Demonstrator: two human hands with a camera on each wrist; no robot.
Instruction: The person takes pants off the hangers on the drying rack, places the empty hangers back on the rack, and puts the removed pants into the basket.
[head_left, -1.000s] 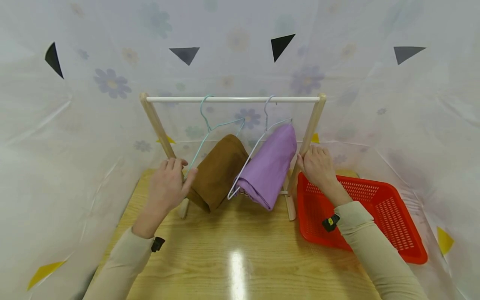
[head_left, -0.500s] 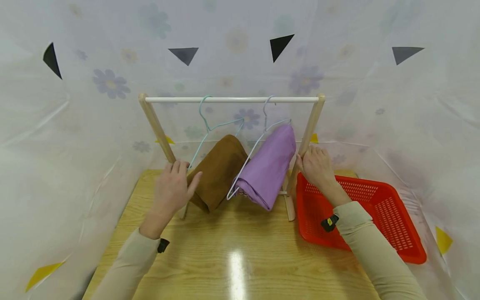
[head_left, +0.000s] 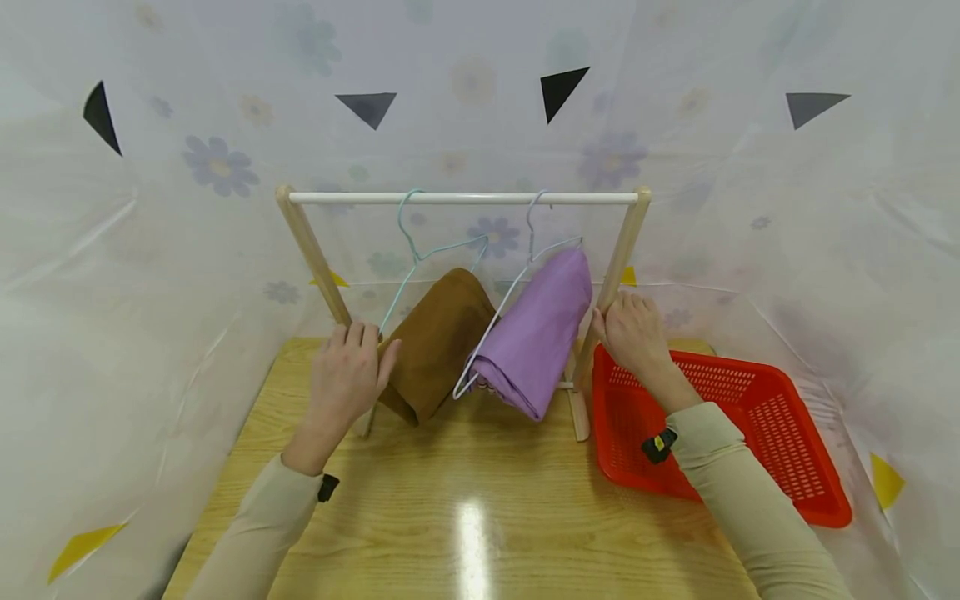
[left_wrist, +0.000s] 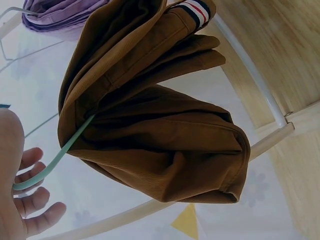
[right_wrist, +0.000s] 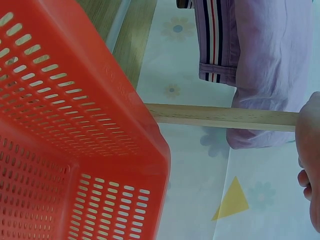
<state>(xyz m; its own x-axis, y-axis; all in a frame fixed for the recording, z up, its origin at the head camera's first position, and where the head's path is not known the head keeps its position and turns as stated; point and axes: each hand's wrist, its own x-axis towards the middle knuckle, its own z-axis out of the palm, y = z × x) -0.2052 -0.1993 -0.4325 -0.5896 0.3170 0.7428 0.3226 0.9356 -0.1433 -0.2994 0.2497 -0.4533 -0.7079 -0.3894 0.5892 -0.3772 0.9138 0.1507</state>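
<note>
Garment point(head_left: 442, 342), brown, hangs folded over the green hanger point(left_wrist: 56, 159) on the rack point(head_left: 465, 198), its long axis slanting near-left to far-right. Left hand point(head_left: 345, 371), fingers loose, seemingly just touches the hanger's end; right hand point(head_left: 639, 337) grips the wooden post point(head_left: 628, 242).

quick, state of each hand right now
Left hand: open, fingers relaxed, touching the mint-green hanger.
Right hand: closed, holding the wooden clothes-rack post.

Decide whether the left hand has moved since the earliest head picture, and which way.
Yes: judged against the rack's white bar, the left hand has shifted slightly rightward in the head view.
</note>
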